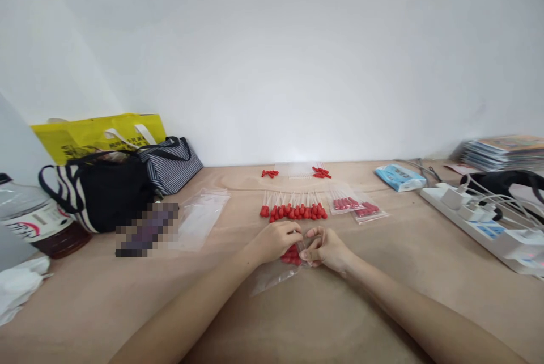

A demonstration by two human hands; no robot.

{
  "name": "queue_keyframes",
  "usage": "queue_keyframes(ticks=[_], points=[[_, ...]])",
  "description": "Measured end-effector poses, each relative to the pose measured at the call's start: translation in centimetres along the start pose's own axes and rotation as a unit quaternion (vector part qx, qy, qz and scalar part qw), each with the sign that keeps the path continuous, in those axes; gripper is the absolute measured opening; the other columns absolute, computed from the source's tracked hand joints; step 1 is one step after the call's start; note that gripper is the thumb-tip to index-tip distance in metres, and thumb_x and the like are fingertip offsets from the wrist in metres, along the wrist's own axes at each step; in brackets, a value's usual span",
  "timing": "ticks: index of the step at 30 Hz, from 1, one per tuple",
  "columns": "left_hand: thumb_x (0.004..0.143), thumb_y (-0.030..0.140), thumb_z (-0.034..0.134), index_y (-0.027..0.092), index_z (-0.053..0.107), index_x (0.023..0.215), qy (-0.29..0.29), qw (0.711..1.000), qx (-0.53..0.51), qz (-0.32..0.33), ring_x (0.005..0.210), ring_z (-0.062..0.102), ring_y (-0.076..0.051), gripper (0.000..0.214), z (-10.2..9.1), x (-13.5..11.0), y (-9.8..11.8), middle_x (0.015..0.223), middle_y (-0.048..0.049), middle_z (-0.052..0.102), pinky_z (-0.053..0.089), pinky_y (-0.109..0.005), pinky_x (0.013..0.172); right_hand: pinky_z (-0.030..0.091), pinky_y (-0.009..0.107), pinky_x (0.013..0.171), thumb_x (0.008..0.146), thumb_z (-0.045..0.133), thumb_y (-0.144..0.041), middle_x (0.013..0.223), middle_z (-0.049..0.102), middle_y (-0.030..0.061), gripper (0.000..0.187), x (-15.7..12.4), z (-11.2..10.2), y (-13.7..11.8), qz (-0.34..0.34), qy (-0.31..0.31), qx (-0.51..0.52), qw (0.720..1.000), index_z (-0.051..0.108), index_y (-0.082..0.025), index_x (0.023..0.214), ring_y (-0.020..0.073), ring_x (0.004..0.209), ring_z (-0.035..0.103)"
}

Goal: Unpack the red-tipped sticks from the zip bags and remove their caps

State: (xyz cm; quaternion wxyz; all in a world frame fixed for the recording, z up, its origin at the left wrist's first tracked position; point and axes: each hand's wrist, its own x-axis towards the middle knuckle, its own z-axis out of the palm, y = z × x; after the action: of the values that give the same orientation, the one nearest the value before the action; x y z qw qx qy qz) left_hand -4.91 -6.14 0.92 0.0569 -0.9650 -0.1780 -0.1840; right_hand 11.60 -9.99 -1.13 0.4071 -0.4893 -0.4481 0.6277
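Observation:
My left hand (278, 239) is closed, its curled fingers on the upper edge of a clear plastic bag (272, 280). From the right, my right hand (327, 248) pinches the same bag between thumb and fingers. Red rubber bulbs (291, 256) show inside the bag, partly covered by my left hand. Just beyond my hands lies a row of droppers with red bulbs (297, 212), their clear stems pointing away from me. Two filled clear bags (346, 205) overlap to the right of that row.
Flat clear bags (202, 216) lie on the left, beside a pixelated dark item (148, 231). Small red pieces (322, 172) are near the wall. A blue tissue pack (399, 177) and power strip (480, 228) are right; dark bag (114, 194) and bottle (38, 219) left.

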Motion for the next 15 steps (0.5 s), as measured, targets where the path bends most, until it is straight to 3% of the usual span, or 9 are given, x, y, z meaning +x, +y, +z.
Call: queue_keyframes(ticks=[5,11,15], points=[[0.088,0.017,0.035,0.018,0.060,0.094,0.024,0.999,-0.025,0.018,0.080,0.055,-0.013,0.026,-0.01,-0.03,-0.03,0.097,-0.0051,0.061,0.043,-0.024,0.072,0.035,0.020,0.036,0.028,0.083,-0.032,0.036,0.054,-0.0076,0.066,0.01,-0.03,0.12,-0.016,-0.016,0.001,1.000,0.035,-0.020,0.072,0.0102,0.032,0.047],[0.088,0.018,0.036,0.016,0.061,0.077,0.034,0.999,-0.003,0.020,0.071,0.054,-0.013,0.027,0.45,-0.21,0.02,0.082,-0.0052,0.063,0.042,-0.024,0.065,0.034,0.019,0.035,0.027,0.083,-0.035,0.036,0.051,-0.0092,0.067,0.23,-0.29,0.35,-0.013,-0.014,-0.025,1.000,0.033,-0.021,0.071,0.0111,0.033,0.048],[0.087,0.013,0.033,0.016,0.061,0.078,0.063,0.998,0.014,0.021,0.069,0.055,-0.012,0.029,0.80,-0.64,0.09,0.082,-0.0045,0.064,0.042,-0.023,0.063,0.037,0.020,0.037,0.042,0.078,-0.045,0.039,0.047,-0.0103,0.056,0.00,-0.84,0.58,-0.047,-0.047,-0.085,0.994,0.039,-0.020,0.073,0.0101,0.036,0.048]])
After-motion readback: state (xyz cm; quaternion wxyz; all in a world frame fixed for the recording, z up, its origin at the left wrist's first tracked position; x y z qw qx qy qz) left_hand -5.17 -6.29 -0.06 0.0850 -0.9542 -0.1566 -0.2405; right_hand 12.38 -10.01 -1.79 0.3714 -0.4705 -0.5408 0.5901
